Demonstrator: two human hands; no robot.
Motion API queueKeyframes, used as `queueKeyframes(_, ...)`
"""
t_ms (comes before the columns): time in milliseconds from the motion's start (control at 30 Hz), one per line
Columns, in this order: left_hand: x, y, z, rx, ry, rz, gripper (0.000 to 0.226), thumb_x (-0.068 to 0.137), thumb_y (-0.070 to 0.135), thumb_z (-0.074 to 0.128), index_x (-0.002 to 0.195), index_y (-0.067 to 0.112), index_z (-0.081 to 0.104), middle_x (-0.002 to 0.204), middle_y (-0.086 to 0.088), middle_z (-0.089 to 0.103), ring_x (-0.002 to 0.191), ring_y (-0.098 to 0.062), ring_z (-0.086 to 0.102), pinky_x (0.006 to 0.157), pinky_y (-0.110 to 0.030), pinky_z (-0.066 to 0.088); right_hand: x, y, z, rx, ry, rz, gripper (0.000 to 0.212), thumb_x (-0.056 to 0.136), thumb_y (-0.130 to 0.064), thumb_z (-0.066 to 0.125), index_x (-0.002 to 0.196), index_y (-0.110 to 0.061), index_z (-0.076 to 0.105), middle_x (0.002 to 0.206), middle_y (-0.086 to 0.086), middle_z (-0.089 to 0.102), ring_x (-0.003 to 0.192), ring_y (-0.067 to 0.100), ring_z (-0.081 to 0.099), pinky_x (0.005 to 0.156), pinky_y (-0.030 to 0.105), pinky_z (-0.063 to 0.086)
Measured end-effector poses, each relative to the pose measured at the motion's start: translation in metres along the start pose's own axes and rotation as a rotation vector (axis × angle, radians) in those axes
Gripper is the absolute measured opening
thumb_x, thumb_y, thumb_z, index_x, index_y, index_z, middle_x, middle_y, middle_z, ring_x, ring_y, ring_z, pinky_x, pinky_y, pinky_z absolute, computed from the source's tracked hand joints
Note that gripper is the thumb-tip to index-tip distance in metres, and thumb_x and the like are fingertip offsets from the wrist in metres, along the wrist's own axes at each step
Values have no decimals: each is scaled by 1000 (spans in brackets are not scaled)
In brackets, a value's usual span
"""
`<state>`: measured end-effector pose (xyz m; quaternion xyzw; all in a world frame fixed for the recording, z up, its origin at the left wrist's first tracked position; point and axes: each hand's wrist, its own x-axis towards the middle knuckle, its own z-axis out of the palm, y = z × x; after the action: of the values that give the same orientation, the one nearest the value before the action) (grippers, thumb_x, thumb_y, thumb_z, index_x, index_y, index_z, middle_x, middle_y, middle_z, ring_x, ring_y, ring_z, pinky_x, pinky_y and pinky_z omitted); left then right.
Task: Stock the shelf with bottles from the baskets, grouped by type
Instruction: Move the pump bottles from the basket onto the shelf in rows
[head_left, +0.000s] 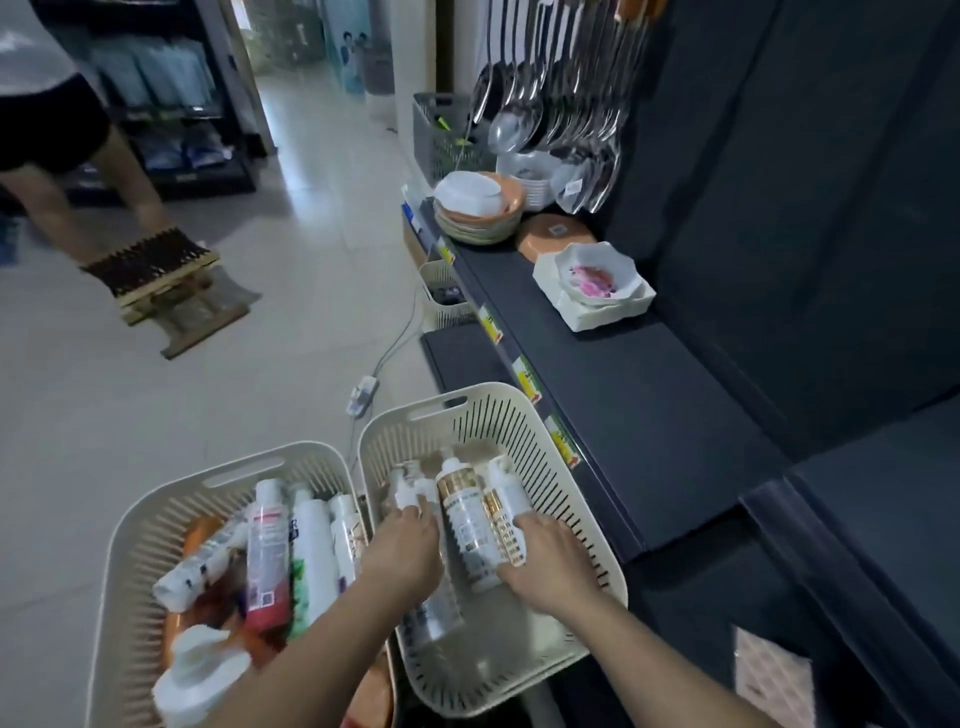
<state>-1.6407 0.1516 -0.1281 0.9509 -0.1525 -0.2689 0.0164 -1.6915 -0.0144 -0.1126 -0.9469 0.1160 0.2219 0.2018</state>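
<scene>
Both hands reach into the right basket (574, 470), which stands on the floor (218, 395) against the foot of the shelf (634, 410). The left hand (402, 553) has its fingers curled over the lower end of a small white bottle (408, 486) near the basket's left wall and holds it. The right hand (553, 564) grips a gold bottle (503, 527) with a grid pattern, thumb on its right side. Between the two hands lies a tall bottle (467, 519), white with a gold band, leaning against the gold one. Another pale bottle (508, 480) lies behind them.

The left basket (234, 462) touches the right one and is packed with more bottles, among them a pink bottle (267, 561) and a white-and-green one (310, 551).

On the shelf, well beyond the baskets, sit a stack of plates (475, 221) and a stack of white dishes (595, 291), with ladles (540, 104) hanging above. The part of the shelf beside the baskets is bare board. A power strip (362, 396) lies on the floor, and another person's legs (78, 182) show at the upper left.
</scene>
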Motion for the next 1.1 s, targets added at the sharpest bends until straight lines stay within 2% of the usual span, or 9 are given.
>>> queueKeyframes(167,27,1,17,-126,-111,-118,43,93,20,53,132,1,44,134,-16,43,123,-28,43,103,-35,37,42,6,12,-26,-65,-30,52,86,-41,65,131,-17,52,123,4,57,110,22,54,91,35,49)
queueKeyframes(300,51,7,30,-454,-139,-337,89,89,25,64,147,-10,5,151,-26,23,137,-37,33,113,-39,33,75,7,24,-30,-111,-34,54,84,-44,67,129,-16,54,120,4,60,107,24,57,88,36,51)
queueKeyframes(367,66,8,38,-628,-106,-477,104,85,29,69,146,-12,-5,150,-26,27,134,-38,37,111,-40,35,91,8,30,-23,-134,-40,53,84,-43,67,127,-16,55,119,5,61,107,25,58,88,36,51)
queueKeyframes(500,84,15,52,-625,-9,-619,99,86,34,66,147,-10,1,148,-22,33,135,-36,34,110,-38,30,120,10,40,24,-184,-33,49,82,-42,66,124,-18,57,120,4,63,108,26,59,89,37,51)
queueKeyframes(600,92,25,72,-707,-59,-683,85,84,36,65,145,-1,18,140,-16,45,127,-34,45,101,-39,38,144,11,46,21,-230,-22,48,83,-42,64,122,-15,57,120,6,63,109,28,59,88,37,50)
queueKeyframes(800,91,37,89,-724,-24,-602,107,76,46,73,150,10,4,140,-17,36,113,-37,54,84,-42,48,195,4,59,131,-269,7,42,91,-27,56,132,-20,48,127,5,61,110,28,60,94,41,49)
queueKeyframes(867,90,25,87,-811,10,-575,101,73,43,74,147,14,12,134,-13,44,106,-34,58,73,-36,48,211,1,65,253,-305,63,40,93,-21,55,132,-18,46,123,6,62,105,27,60,90,41,51)
queueKeyframes(967,87,11,82,-1095,92,-532,82,73,28,74,141,23,28,121,-1,58,100,-20,61,77,-35,53,228,-4,75,349,-344,159,41,89,-23,64,124,-12,47,116,8,62,100,26,61,83,41,54)
queueKeyframes(1100,86,7,67,-1581,105,-649,42,75,7,73,106,26,53,101,-2,69,88,-17,68,76,-35,58,242,-12,86,265,-363,232,35,80,-26,70,105,-9,53,107,11,66,99,30,64,68,32,49)
